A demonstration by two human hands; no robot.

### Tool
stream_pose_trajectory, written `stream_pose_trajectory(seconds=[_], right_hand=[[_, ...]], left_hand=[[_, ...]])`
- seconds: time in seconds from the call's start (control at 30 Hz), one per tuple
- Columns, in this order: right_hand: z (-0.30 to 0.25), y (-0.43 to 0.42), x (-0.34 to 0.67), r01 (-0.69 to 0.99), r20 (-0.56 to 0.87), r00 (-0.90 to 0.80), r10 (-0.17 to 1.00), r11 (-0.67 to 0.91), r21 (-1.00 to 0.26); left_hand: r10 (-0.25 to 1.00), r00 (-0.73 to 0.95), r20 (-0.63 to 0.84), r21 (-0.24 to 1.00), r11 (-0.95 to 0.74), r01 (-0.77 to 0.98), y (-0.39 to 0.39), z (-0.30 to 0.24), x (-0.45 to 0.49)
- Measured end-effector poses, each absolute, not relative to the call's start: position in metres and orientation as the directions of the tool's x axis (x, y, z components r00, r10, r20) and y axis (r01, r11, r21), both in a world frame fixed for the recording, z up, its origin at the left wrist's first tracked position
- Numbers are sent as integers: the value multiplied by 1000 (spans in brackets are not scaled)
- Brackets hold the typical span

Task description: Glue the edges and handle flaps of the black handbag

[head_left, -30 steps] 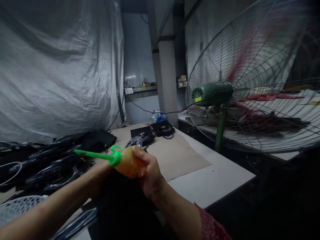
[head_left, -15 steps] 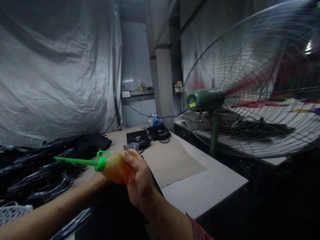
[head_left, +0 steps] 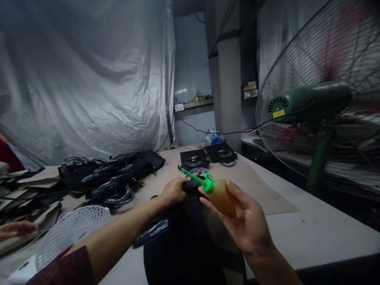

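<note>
My right hand (head_left: 246, 223) is closed round an amber squeeze bottle (head_left: 221, 193) with a green cap and a long green nozzle that points up and to the left. My left hand (head_left: 172, 191) grips the top of a black bag (head_left: 190, 241) that lies in front of me on the table (head_left: 303, 233). The nozzle tip sits just above the left hand's fingers. The bag's lower part is dark and hard to make out.
A pile of black straps and bags (head_left: 113, 178) lies at the left. A small white fan (head_left: 74, 233) stands at the near left. Two flat black bags (head_left: 208, 156) rest at the far end. A large green pedestal fan (head_left: 314, 107) spins at the right. Another person's hand (head_left: 14, 229) shows at the left edge.
The view has swung left. My right hand has tilted the bottle, so the nozzle now points up-left toward the left hand, which has come into sight gripping the black bag.
</note>
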State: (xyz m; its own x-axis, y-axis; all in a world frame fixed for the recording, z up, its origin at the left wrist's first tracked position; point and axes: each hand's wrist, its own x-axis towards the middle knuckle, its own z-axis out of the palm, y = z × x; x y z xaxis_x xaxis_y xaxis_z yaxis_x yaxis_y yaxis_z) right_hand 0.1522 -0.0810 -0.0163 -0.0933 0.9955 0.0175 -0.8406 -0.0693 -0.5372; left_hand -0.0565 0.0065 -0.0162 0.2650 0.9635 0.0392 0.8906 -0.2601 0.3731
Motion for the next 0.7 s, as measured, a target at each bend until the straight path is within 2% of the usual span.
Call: stream_pose_trajectory(seconds=[0.1, 0.27, 0.4, 0.53, 0.6, 0.7], right_hand=[[-30, -91, 193, -772, -58, 42, 997, -4, -635], [-62, -95, 255, -558, 0, 241, 970, 139, -818], [-103, -93, 287, -387, -34, 297, 954, 87, -918], [-143, -90, 304, -221, -18, 334, 943, 60, -973], [-157, -85, 308, -82, 25, 360, 933, 58, -995], [-168, -74, 308, 235, 185, 348, 919, 106, -966]], left_hand=[[933, 352, -78, 283, -318, 905, 18, -24, -48], [854, 446, -267, 180, -411, 894, 36, -53, -30], [822, 456, -342, 159, -428, 890, 51, -75, -20], [794, 465, -393, 195, -422, 885, 61, -83, -21], [782, 472, -407, 213, -421, 882, 63, -84, -22], [767, 476, -430, 219, -423, 879, 64, -86, -21]])
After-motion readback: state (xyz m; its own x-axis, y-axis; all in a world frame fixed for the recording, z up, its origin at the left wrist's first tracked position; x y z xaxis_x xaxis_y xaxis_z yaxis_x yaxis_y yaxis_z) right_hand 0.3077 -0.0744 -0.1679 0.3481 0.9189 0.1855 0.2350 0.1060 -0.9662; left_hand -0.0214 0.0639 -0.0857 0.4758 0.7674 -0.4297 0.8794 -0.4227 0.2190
